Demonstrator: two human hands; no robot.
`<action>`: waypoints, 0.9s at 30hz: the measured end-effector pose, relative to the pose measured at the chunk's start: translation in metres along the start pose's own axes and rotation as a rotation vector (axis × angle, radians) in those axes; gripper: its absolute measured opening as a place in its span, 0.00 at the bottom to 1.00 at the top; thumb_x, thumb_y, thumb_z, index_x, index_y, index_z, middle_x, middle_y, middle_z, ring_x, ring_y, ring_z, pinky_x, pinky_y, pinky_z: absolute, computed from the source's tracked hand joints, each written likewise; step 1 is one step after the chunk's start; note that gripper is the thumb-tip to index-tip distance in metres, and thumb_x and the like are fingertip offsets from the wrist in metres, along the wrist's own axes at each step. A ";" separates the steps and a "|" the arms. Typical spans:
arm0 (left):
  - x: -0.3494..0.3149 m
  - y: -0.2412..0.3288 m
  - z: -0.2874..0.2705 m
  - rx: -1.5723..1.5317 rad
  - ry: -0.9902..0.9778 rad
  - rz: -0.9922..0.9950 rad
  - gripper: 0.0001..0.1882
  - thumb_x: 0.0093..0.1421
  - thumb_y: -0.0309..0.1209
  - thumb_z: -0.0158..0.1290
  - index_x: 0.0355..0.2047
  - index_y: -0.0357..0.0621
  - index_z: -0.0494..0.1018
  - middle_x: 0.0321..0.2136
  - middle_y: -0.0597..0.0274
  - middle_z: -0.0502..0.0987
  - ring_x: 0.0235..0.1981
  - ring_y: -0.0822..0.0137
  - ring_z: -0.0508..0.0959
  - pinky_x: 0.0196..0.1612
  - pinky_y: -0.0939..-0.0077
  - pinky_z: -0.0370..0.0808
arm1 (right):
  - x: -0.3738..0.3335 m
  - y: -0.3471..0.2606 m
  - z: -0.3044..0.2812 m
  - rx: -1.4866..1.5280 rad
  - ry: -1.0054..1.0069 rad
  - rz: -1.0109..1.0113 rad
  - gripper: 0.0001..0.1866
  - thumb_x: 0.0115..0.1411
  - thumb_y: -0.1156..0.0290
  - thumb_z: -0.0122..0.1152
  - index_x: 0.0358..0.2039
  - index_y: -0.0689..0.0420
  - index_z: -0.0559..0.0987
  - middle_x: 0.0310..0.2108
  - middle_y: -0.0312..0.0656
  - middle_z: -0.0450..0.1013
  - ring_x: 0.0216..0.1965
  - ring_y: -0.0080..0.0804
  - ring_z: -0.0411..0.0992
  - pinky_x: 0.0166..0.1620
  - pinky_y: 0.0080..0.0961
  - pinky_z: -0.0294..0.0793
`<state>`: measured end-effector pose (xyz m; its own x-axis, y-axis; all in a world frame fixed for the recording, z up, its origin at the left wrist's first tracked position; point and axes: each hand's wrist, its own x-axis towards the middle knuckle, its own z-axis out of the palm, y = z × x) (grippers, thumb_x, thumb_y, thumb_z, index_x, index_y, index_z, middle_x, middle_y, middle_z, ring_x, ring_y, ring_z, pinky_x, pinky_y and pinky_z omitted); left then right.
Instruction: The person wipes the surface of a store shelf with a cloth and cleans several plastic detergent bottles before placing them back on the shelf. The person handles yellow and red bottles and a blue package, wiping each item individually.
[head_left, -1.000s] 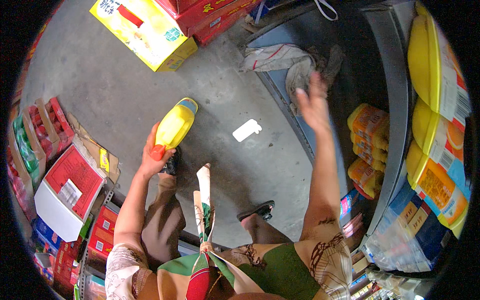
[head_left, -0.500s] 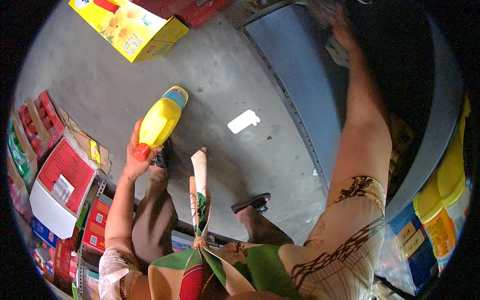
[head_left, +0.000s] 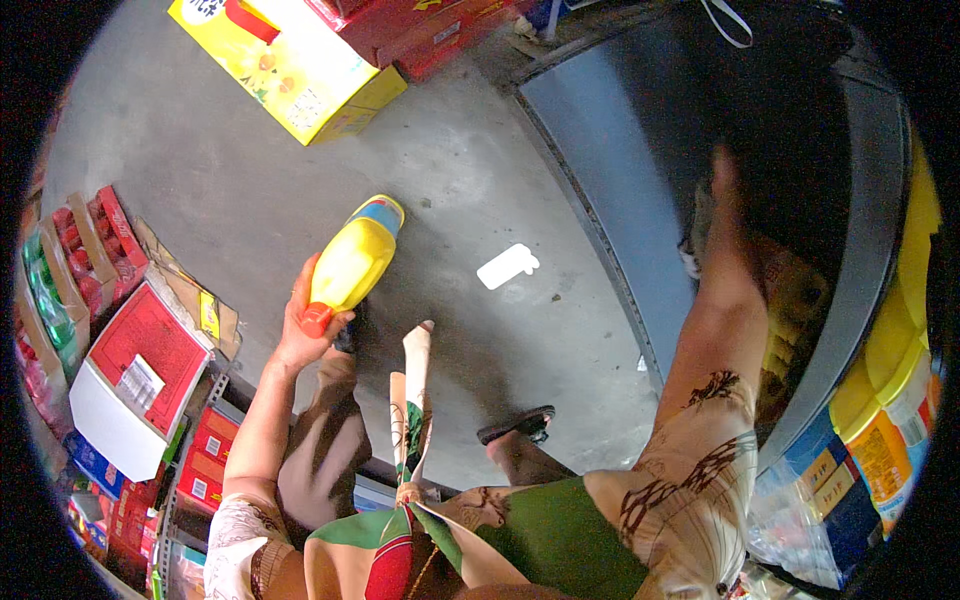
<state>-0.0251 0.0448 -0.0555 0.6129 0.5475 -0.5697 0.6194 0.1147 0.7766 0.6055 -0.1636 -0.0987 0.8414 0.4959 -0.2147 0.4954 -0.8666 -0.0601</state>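
Observation:
My left hand (head_left: 310,318) is wrapped round the neck end of a yellow bottle (head_left: 358,262). The bottle has a red cap (head_left: 316,319) by my fingers and a blue-labelled end tilted away from me over the grey floor. On the other side, my right hand (head_left: 722,185) reaches over the dark top of a large blue-grey cabinet (head_left: 590,130). Shadow and motion smear its fingers. Against that hand is a greyish-white, crumpled thing (head_left: 696,235), possibly cloth, which I cannot make out clearly.
A yellow carton (head_left: 300,75) stands on the floor ahead, beside red boxes (head_left: 430,35). To the left are packs of drinks (head_left: 85,250), a red-and-white carton (head_left: 140,375) and stacked red boxes (head_left: 208,455). Yellow-topped packages (head_left: 885,410) line the right edge.
My right hand has drawn back toward me over the dark top, the greyish thing moving along with it. My left hand still holds the bottle; the whole view has shifted slightly.

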 end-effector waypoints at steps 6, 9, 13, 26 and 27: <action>0.000 -0.001 0.000 -0.016 -0.015 0.020 0.45 0.44 0.26 0.60 0.60 0.41 0.47 0.52 0.52 0.62 0.53 0.59 0.63 0.55 0.68 0.60 | 0.104 -0.078 0.006 0.239 -0.012 0.112 0.27 0.52 0.63 0.51 0.53 0.59 0.64 0.53 0.48 0.62 0.51 0.45 0.63 0.52 0.38 0.63; 0.000 -0.002 -0.001 -0.020 0.002 0.020 0.46 0.44 0.28 0.61 0.60 0.42 0.48 0.53 0.51 0.61 0.56 0.58 0.61 0.57 0.67 0.56 | 0.122 -0.090 0.005 0.212 -0.111 -0.093 0.27 0.51 0.64 0.52 0.52 0.59 0.66 0.52 0.49 0.63 0.51 0.45 0.64 0.51 0.38 0.64; -0.006 -0.013 0.001 -0.140 0.029 -0.051 0.46 0.44 0.26 0.61 0.60 0.42 0.47 0.54 0.52 0.61 0.56 0.61 0.60 0.57 0.69 0.56 | 0.111 -0.137 0.025 0.211 0.058 -0.381 0.24 0.50 0.68 0.50 0.50 0.56 0.68 0.52 0.50 0.63 0.51 0.48 0.62 0.52 0.36 0.63; -0.003 0.008 0.009 -0.263 0.022 -0.051 0.42 0.44 0.15 0.55 0.59 0.41 0.49 0.48 0.57 0.68 0.48 0.67 0.68 0.50 0.73 0.67 | -0.138 -0.218 0.030 0.501 0.197 -0.669 0.24 0.41 0.85 0.51 0.40 0.49 0.76 0.53 0.41 0.60 0.55 0.54 0.54 0.56 0.39 0.58; -0.002 0.019 0.008 -0.286 0.007 -0.089 0.42 0.45 0.14 0.54 0.59 0.41 0.49 0.48 0.57 0.68 0.47 0.67 0.69 0.49 0.73 0.68 | -0.157 -0.203 0.032 0.435 0.181 -0.669 0.25 0.41 0.86 0.51 0.41 0.48 0.75 0.53 0.41 0.59 0.55 0.54 0.54 0.56 0.39 0.58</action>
<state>-0.0111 0.0397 -0.0420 0.5582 0.5305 -0.6380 0.5067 0.3909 0.7684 0.3664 -0.0675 -0.0836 0.4377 0.8850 0.1587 0.8084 -0.3101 -0.5004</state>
